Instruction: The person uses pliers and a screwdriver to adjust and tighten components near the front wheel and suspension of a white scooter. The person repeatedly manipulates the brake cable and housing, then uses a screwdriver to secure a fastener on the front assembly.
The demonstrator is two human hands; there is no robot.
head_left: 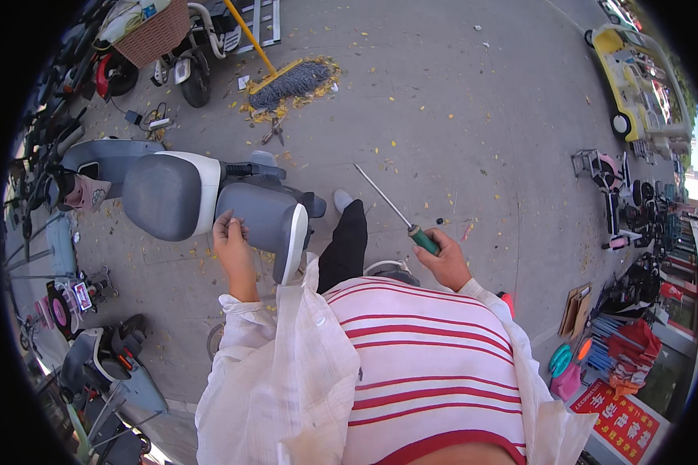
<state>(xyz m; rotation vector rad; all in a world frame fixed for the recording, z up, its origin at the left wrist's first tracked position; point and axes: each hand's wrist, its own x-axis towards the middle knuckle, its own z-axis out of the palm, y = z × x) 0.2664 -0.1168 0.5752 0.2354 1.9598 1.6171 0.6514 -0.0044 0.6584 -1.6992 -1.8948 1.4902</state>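
My right hand (pixel 445 262) is wrapped round the green handle of a long screwdriver (pixel 390 203), its metal shaft pointing up and to the left over the pavement. Left of me stands a grey and white electric scooter with a dark grey front seat (pixel 163 195) and a grey rear seat (pixel 257 211). Beside the gap between these seats is my left hand (pixel 235 246), its fingers curled together. Whether something small is in them, or whether they touch the rear seat, I cannot make out.
A yellow-handled mop (pixel 291 84) lies among fallen leaves, near a tool (pixel 273 132) on the ground. A scooter with a basket (pixel 151 35) stands far left. More scooters (pixel 101 356) line the left; a yellow cart (pixel 632 85) and red sign (pixel 616 418) are right.
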